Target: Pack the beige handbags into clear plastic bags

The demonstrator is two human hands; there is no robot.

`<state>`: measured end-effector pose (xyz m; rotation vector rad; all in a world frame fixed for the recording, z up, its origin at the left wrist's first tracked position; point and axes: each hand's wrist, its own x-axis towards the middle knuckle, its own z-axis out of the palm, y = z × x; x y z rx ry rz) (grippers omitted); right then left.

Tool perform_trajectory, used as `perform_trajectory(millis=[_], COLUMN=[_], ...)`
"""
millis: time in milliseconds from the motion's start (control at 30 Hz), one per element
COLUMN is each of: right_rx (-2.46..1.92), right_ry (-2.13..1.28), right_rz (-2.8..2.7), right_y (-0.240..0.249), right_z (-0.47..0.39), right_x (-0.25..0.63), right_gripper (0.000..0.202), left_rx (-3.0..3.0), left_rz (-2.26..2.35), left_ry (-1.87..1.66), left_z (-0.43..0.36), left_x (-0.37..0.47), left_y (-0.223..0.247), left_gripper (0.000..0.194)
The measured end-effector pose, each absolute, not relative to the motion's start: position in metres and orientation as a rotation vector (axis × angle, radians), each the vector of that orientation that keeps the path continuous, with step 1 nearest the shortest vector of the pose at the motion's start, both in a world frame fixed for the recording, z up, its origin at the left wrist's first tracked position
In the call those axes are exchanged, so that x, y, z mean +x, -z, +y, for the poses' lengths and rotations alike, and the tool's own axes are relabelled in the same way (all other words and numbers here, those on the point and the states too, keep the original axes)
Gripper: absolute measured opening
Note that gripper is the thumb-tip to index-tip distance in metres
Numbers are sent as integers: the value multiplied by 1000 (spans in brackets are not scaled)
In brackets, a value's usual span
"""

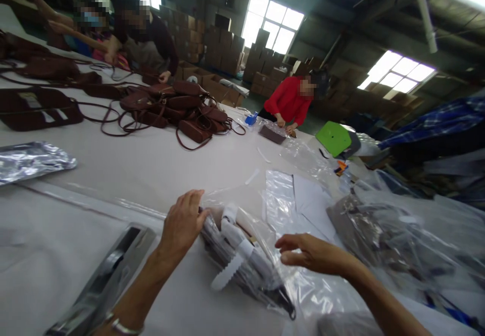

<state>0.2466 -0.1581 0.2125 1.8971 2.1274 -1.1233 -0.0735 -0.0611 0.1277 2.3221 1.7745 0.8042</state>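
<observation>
Here, the left hand (184, 223) presses flat on the near-centre clear plastic bag (250, 260), a light, limp, slippery item best pinched at its edge, while the right hand (308, 252) hovers loosely open.

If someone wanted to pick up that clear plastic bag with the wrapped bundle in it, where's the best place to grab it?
Probably at the two ends of the bundle inside the clear plastic bag, coming from above. The bundle lies long and slanted on the white table, and the loose film would likely slip if pinched alone. The left hand already rests on its upper end; the right hand hovers open over the film beside it.
</observation>
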Motion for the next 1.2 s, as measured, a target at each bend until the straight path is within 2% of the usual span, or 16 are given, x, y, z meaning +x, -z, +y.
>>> perform_trajectory(millis=[100, 167, 233, 267, 333, 467, 533, 633, 700, 767, 867, 933, 967, 1033, 1133, 1200], right_rx=[1886, 1948, 1972, 1958, 1884, 1870, 1977, 2293, 2488, 2538, 2491, 2477, 2471, 2446, 2422, 2468], right_ry=[1000, 750, 583, 551, 563, 455, 263, 13, 46, 183, 317, 382, 409, 449, 505, 327], right_rz=[2097, 2067, 2121, 2188, 2359, 2608, 2685, 2685, 2608, 2513, 2408, 2461, 2531, 2700, 2741, 2638], right_y=[-219, -211, -203, -200, -201, -222, -234, -239, -233, -225, -225, -234, -238, -242, -234, -224], right_z=[-180, -186, -188, -189, -192, -199, -202, -207, -212, -218, -228, -230, -229, -218, -187, -163], right_x=[257, 256, 251, 248, 242, 244, 254, 274, 286, 293, 288, 270, 256, 221, 168, 146], right_gripper=[58, 40, 15, 10, 15, 31, 33, 34, 36, 35, 23, 32, 35, 29, 23, 27], left_rx=[2136, 2028, 2003, 2020, 2064, 2019, 1918, 1529, 1388, 1468, 1769, 2125, 2311, 2574, 2660, 2657], left_rz=[1841, 1823, 1793, 1784, 1778, 1747, 1653, 1302, 1080, 1038, 1168, 1187, 1144, 981, 838, 871], left_ry=[-468, -476, -529, -523, -463, -551, -704, -1115, -1230, -1194, -1213, -1269, -1267, -1159, -899, -870], left_z=[-60, -61, -61, -60, -56, -42, -37, -35, -40, -50, -74, -90, -97, -107, -113, -114], left_x=[-85, -83, -73, -67, -54, -42, -46, -61, -71, -77, -74, -65, -59, -46, -34, -32], left_y=[-132, -139, -144, -144, -140, -132, -138, -158, -169, -177, -182, -182, -181, -176, -162, -153], left_gripper=[20, 23, 37, 44, 47, 12, 11, 9, 16, 18, 19, 25, 30, 46, 70, 85])
